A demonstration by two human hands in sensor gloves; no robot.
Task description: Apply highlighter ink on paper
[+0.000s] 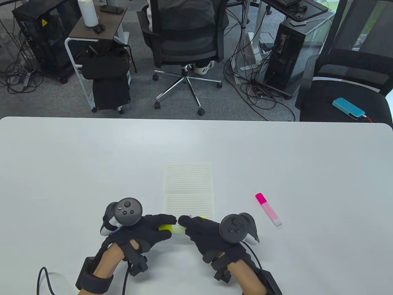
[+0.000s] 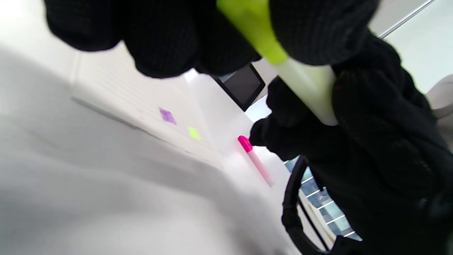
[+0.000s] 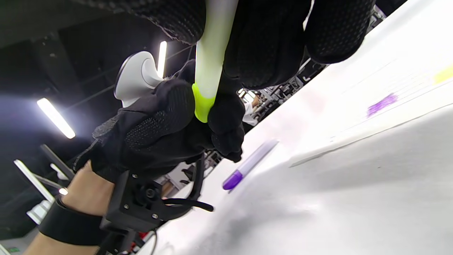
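Observation:
Both hands hold one yellow-green highlighter (image 1: pixel 172 228) level between them, just above the table's near edge. My left hand (image 1: pixel 164 226) grips its yellow-green cap end (image 3: pixel 201 106). My right hand (image 1: pixel 188 226) grips its pale body (image 2: pixel 308 92). The cap and the body sit joined. The lined paper (image 1: pixel 188 187) lies just beyond the hands. It bears a purple mark (image 2: pixel 167 115) and a yellow mark (image 2: pixel 193 132) near its front edge. Both marks also show in the right wrist view, purple (image 3: pixel 382 103) and yellow (image 3: pixel 442 75).
A pink highlighter (image 1: pixel 268 210) lies capped on the table to the right of the paper. A purple highlighter (image 3: pixel 247 166) lies on the table under my left hand. Office chairs and computer towers stand beyond the table's far edge (image 1: pixel 196 119).

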